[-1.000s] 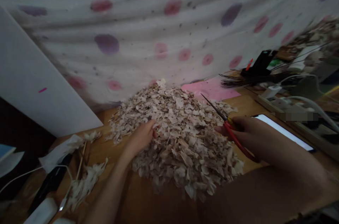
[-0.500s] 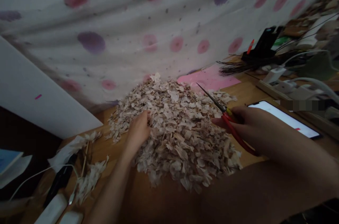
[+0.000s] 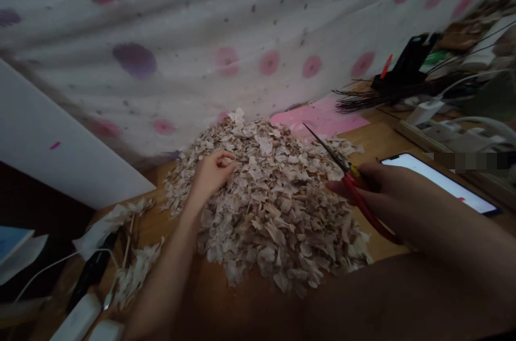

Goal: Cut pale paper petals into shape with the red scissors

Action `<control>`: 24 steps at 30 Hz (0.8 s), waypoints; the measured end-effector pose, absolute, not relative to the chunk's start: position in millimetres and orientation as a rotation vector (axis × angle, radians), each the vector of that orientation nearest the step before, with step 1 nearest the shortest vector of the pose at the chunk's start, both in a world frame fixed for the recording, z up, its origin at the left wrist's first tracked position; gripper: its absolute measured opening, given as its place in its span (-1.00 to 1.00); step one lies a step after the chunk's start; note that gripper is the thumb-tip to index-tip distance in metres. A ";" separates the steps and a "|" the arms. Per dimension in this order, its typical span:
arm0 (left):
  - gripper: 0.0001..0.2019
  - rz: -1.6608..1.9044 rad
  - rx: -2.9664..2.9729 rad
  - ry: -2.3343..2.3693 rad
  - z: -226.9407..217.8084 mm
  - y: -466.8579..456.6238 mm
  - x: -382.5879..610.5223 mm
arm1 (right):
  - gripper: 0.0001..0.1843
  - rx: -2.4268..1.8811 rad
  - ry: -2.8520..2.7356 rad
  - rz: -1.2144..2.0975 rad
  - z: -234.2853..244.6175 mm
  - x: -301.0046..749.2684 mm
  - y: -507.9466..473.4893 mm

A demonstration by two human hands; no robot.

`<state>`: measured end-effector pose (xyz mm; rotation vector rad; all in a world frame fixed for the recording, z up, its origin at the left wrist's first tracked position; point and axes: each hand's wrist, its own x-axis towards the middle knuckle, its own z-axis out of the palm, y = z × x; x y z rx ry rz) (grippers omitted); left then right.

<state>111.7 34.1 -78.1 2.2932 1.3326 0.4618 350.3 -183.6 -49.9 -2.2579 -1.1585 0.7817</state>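
A big heap of pale dry husk flakes [image 3: 278, 206] lies on the wooden table [image 3: 379, 150]. My left hand [image 3: 209, 174] rests on the heap's upper left side, fingers curled into the flakes; what they pinch I cannot make out. My right hand [image 3: 374, 190] is at the heap's right edge, closed around red-handled scissors [image 3: 346, 177] whose thin blades point up and left over the heap.
A lit phone [image 3: 443, 182] lies right of my right hand. Pink paper [image 3: 322, 118] and a spotted cloth [image 3: 242, 34] are behind the heap. Cables, a power strip [image 3: 451, 136] and dark bristles [image 3: 355, 101] fill the right. Loose husks [image 3: 137, 271] and a white board [image 3: 52, 153] are left.
My left hand has slid up the heap from its lower left side to near the top, fingers curling in. The right hand with the scissors has barely moved.
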 end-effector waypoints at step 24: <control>-0.82 0.281 2.386 1.115 -109.3 -2.3 101.2 | -0.33 -2.279 -1.107 0.865 -54.0 347.1 -177.6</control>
